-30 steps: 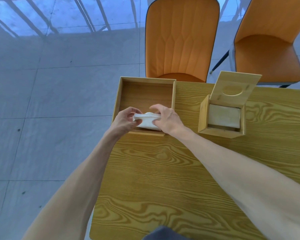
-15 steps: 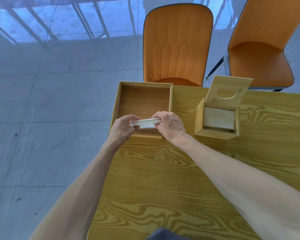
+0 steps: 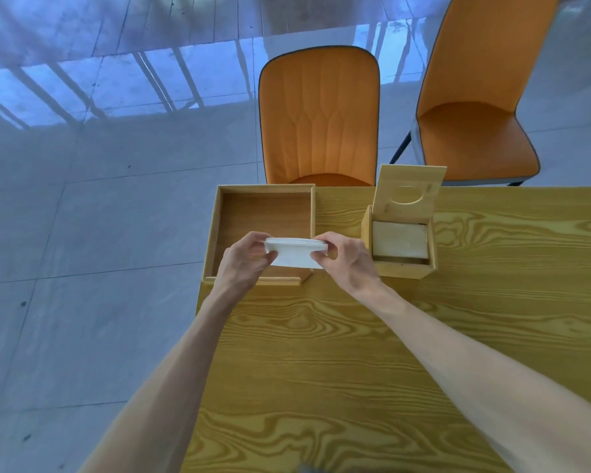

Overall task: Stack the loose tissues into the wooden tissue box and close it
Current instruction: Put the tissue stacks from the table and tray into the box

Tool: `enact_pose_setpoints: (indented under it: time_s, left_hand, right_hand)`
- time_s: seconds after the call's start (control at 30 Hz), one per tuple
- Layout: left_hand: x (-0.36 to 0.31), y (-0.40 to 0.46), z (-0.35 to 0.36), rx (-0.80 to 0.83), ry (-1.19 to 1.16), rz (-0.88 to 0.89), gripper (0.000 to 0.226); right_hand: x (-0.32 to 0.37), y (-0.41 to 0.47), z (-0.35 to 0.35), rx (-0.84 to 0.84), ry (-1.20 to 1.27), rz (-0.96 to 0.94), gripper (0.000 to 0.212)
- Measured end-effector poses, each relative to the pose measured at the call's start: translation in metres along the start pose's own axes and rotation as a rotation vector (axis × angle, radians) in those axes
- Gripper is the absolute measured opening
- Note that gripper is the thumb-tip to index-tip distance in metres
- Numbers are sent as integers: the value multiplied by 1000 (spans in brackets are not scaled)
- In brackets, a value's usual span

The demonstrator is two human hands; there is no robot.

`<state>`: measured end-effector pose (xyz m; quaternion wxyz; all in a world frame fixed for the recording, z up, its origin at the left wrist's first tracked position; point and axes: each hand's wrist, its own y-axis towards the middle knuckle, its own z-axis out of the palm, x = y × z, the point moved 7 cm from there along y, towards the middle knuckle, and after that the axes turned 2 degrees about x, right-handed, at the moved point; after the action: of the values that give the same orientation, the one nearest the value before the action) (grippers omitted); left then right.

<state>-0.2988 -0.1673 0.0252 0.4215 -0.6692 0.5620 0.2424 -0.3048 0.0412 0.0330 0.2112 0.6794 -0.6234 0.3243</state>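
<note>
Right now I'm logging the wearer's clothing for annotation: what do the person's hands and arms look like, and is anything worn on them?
Both arms are bare from wrist to the frame's bottom edge: no sleeves in view. The left hand and right hand wear no gloves; no watch, bracelet or ring shows. Nails look short and unpainted.

Both hands (image 3: 246,259) (image 3: 347,259) grip tissue stack (image 3: 296,250) — above open tray (image 3: 215,230).
</note>
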Motion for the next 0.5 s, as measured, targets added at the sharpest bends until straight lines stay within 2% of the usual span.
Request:
enact_pose_setpoints:
  time_s: [0.1, 0.3, 0.5]
  left_hand:
    - [-26, -2, 19, 13, -76, 44, 33]
    - [-72, -4, 68, 61, -187, 67, 27]
    - [-100, 4, 115, 61, -220, 36, 24]
  right_hand:
    - [-18, -13, -30, -85, 103, 47, 29]
    - [-53, -37, -87, -207, 205, 134, 34]
    - [-89, -44, -125, -286, 196, 217, 25]
